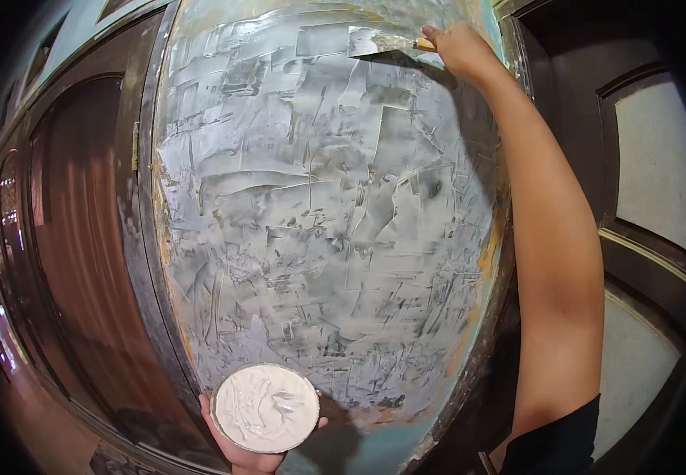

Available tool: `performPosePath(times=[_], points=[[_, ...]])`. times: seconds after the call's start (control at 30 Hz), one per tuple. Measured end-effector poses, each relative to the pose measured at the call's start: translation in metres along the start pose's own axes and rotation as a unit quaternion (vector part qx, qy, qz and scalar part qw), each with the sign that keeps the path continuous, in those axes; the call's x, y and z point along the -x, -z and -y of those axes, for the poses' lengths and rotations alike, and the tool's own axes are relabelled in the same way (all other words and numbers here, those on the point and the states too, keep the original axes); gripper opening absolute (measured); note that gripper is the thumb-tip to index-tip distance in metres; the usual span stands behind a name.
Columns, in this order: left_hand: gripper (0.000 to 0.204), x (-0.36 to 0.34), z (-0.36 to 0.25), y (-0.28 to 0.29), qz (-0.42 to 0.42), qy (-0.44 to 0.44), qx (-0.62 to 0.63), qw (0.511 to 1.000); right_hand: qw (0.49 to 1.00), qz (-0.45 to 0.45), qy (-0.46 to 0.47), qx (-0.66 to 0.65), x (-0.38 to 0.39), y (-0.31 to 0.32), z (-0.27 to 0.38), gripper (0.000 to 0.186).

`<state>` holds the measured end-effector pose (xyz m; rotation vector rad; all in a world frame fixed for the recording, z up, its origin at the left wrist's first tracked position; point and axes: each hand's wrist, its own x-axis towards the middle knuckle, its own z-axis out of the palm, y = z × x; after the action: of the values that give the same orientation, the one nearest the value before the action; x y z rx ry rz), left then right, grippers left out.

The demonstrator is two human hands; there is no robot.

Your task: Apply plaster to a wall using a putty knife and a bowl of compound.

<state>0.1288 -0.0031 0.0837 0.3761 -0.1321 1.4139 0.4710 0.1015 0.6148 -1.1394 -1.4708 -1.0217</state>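
Note:
My right hand [462, 52] is raised near the top of the wall, closed around the handle of a putty knife [386, 41]. The knife's flat blade lies against the wall and carries some white filler. Down at the lower left, my left hand [240, 455] cups a round tub [316, 416] from beneath, fingers wrapped about its sides. Creamy white putty [268, 404] with scooped marks fills the tub. Before me the wall [335, 214] is covered in overlapping grey-white smears, with ridges and darker patches among them.
On the left stands a dark wooden door [82, 214] with a hinge [135, 146] on its frame. At the right is dark woodwork with pale panels [651, 154]. Bare turquoise paint [382, 450] shows along the wall's bottom.

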Motion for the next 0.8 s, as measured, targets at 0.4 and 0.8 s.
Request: performPosePath(times=[0.4, 0.8], points=[[0.101, -0.003, -0.017, 0.008, -0.018, -0.003, -0.067, 0.998, 0.98, -0.022, 0.067, 0.189, -0.014, 0.057, -0.103, 0.062], [0.099, -0.006, -0.03, -0.011, 0.039, 0.014, -0.094, 0.995, 0.998, -0.039, -0.058, 0.008, 0.03, 0.008, 0.028, 0.063]])
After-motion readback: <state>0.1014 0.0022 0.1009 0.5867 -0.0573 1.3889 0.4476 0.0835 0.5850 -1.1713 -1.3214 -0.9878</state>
